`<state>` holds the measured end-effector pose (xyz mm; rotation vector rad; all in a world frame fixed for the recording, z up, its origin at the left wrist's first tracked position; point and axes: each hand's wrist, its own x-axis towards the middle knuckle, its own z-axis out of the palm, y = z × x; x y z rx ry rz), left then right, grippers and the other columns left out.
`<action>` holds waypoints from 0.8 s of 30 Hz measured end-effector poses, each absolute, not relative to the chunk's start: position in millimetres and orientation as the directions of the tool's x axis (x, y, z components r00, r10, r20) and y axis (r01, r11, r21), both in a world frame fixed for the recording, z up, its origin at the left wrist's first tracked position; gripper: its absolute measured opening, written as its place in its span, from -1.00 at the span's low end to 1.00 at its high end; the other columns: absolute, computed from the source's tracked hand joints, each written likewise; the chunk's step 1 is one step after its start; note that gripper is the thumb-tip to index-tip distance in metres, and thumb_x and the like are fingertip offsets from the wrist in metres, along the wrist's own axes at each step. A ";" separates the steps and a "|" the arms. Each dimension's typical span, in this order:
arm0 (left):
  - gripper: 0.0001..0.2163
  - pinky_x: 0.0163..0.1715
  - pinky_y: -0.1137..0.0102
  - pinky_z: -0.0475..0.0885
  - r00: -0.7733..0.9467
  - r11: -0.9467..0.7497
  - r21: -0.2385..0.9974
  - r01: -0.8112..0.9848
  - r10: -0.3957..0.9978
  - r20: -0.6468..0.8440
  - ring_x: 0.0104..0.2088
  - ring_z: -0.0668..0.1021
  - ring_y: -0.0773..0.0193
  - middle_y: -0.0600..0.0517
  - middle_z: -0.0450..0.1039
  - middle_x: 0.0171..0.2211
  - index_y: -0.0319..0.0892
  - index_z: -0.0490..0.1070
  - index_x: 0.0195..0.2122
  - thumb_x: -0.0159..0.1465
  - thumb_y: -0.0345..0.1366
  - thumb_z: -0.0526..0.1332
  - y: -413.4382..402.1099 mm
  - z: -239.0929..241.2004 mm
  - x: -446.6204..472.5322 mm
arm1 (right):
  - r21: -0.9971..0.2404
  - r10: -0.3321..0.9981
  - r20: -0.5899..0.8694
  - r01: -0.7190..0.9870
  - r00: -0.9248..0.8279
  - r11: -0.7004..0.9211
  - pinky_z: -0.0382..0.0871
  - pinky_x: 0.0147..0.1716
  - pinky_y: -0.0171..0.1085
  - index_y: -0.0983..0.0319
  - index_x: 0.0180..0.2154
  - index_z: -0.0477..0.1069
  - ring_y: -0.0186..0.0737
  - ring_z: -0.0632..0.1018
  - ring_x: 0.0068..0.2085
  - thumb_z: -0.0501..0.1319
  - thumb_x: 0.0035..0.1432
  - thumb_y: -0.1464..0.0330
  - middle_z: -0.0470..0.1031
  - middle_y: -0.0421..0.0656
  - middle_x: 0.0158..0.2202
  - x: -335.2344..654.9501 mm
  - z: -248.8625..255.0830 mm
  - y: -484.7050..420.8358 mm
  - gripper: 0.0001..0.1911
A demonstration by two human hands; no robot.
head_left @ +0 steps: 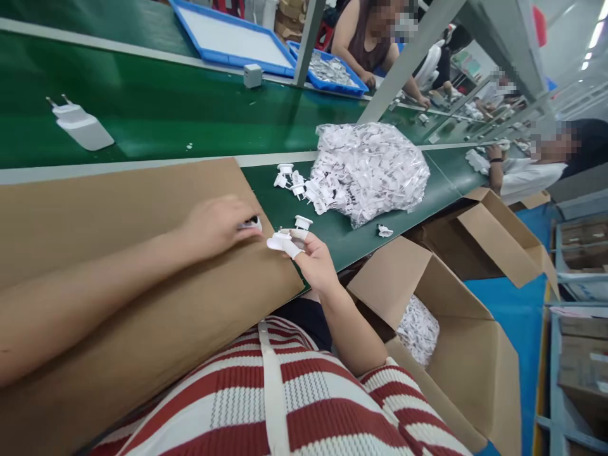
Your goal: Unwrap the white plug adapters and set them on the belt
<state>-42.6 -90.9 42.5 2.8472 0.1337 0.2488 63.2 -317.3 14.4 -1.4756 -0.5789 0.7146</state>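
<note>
My left hand (pixel 216 223) rests on a brown cardboard sheet (pixel 118 253), fingers curled around a small white and dark part (pixel 251 223). My right hand (pixel 313 256) is just right of it at the sheet's edge, pinching a small white plug part (pixel 280 241) between taped fingertips; another white plug piece (pixel 303 222) sits right above the fingers. A heap of white plug parts in a clear bag (pixel 370 168) lies on the green belt (pixel 156 114) beyond, with several loose plug parts (pixel 292 180) at its left side.
A finished white charger (pixel 80 123) lies on the belt at far left. Blue trays (pixel 232 38) and a small grey block (pixel 253 75) sit at the far side. An open carton with white parts (pixel 418 329) stands at lower right. Other people work further along the belt.
</note>
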 end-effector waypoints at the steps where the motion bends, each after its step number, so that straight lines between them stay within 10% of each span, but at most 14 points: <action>1: -0.54 -0.08 0.23 0.42 0.981 -0.949 0.309 0.055 0.110 0.162 -0.05 0.52 0.02 -0.14 0.64 -0.08 -0.20 0.59 0.08 0.50 0.08 0.15 -98.9 37.0 -48.9 | -0.993 0.736 -0.028 0.066 0.676 -0.098 0.58 -0.02 -0.10 0.13 -0.06 0.64 -0.06 0.63 0.03 0.44 0.18 0.15 0.69 -0.10 -0.01 61.9 11.2 -319.7 -0.67; 7: -0.60 -0.15 0.31 0.37 0.948 -0.836 0.545 0.074 0.229 0.223 -0.14 0.50 0.13 -0.02 0.60 -0.18 -0.10 0.57 0.13 0.41 0.03 0.32 -105.7 30.1 -72.2 | -0.668 0.835 0.283 0.722 0.471 -0.180 0.46 0.15 -0.01 0.19 0.02 0.63 -0.05 0.60 0.07 0.26 0.29 0.44 0.63 -0.02 0.04 62.3 3.2 -337.4 -0.70; 13: -0.66 -0.36 0.43 0.33 0.912 -0.535 0.826 0.178 0.404 0.065 -0.44 0.43 0.36 0.13 0.50 -0.38 -0.09 0.60 0.02 0.36 0.00 0.38 -110.6 16.1 -73.1 | -0.760 0.840 0.314 0.648 0.442 -0.057 0.61 -0.10 -0.20 0.18 0.02 0.59 -0.14 0.62 0.03 0.32 0.31 0.37 0.56 0.01 0.06 56.1 6.8 -328.1 -0.75; 24: -0.61 -0.39 0.42 0.34 0.898 -0.366 0.909 0.199 0.440 -0.020 -0.43 0.47 0.33 0.12 0.51 -0.40 -0.06 0.62 -0.04 0.28 0.10 0.40 -109.5 5.3 -70.3 | -0.835 0.678 0.320 0.536 0.661 -0.128 0.64 -0.12 -0.17 0.16 0.11 0.53 -0.18 0.67 -0.14 0.37 0.32 0.28 0.63 -0.05 -0.01 60.6 13.5 -310.0 -0.65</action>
